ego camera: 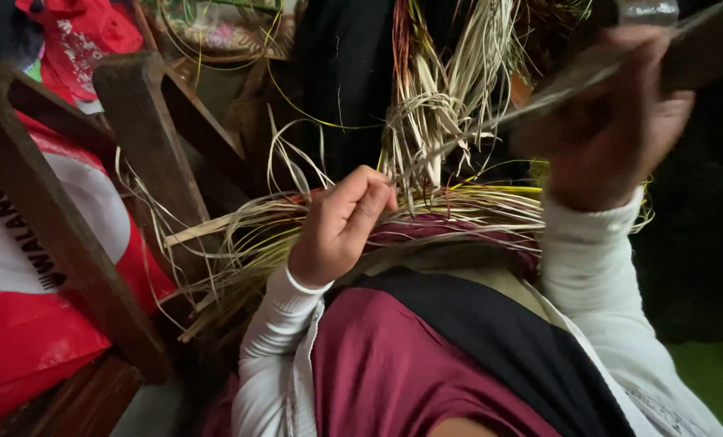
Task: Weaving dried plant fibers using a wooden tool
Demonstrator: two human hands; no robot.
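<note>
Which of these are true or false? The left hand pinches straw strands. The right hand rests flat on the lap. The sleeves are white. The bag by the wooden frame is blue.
1. The left hand pinches pale straw strands: true.
2. The right hand rests flat on the lap: false, it is raised and grips a thin strand pulled taut.
3. The sleeves are white: true.
4. The bag by the wooden frame is blue: false, it is red and white.
</note>
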